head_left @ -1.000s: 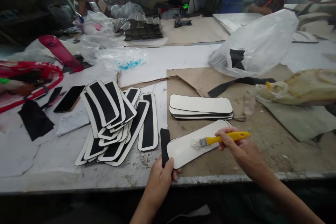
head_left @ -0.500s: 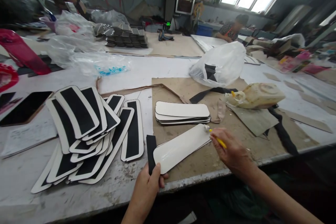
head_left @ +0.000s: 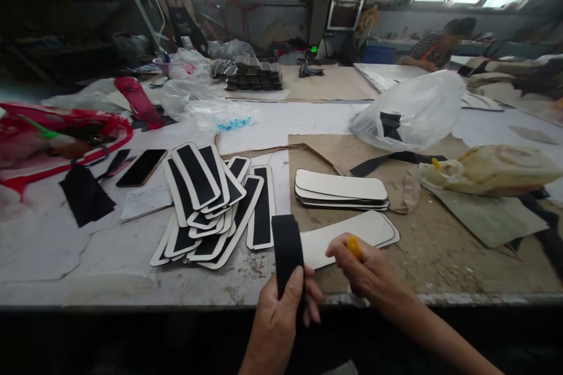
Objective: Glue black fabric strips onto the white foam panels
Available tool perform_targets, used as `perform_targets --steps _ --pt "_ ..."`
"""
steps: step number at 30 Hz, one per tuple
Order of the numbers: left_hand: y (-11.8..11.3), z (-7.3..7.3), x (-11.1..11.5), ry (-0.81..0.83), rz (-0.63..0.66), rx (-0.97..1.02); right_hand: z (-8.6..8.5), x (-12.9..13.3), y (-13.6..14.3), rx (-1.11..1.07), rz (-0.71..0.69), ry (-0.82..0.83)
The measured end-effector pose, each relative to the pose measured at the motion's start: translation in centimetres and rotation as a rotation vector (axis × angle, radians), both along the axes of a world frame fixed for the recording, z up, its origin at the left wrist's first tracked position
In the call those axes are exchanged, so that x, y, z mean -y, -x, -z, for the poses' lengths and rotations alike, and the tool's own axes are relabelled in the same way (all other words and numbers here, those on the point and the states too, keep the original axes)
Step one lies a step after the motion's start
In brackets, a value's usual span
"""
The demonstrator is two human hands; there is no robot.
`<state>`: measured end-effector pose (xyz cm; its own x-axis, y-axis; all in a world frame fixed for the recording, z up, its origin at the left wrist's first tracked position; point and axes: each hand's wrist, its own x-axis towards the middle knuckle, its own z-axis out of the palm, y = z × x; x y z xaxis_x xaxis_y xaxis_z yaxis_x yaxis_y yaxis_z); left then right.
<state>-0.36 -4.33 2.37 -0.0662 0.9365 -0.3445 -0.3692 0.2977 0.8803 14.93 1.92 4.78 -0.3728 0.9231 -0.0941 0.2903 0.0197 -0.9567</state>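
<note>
Within right hand [head_left: 368, 269] — one yellow handle [head_left: 354, 247]

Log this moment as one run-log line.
left hand: holds black strip | right hand: grips yellow handle | white panel: on brown sheet | white stack: behind it | phone: beside paper

- Your right hand [head_left: 367, 272] hides most of the yellow handle [head_left: 354, 247] and whatever it ends in.
- Your left hand [head_left: 279, 307] and the black strip [head_left: 287, 246] cover the near end of the white panel [head_left: 352, 235].
- The left edge crops your view of the red bag [head_left: 103, 119].
</note>
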Motion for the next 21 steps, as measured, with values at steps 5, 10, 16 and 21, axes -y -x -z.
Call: perform_targets --steps 5,10,16,21 --pt "-2.0 0.5 0.9 -0.013 0.066 0.041 1.2 1.3 2.6 -0.469 -0.159 0.532" --pt "-3.0 1.2 1.4 -0.002 0.036 -0.033 2.5 2.6 1.8 -0.415 -0.054 0.421" --pt "-4.0 2.0 1.6 0.001 0.030 -0.182 3.0 2.0 -0.4 -0.115 0.365 0.052" --pt "-5.2 3.3 2.8 -0.117 0.190 -0.296 1.1 0.6 -2.4 -0.363 0.465 0.184"
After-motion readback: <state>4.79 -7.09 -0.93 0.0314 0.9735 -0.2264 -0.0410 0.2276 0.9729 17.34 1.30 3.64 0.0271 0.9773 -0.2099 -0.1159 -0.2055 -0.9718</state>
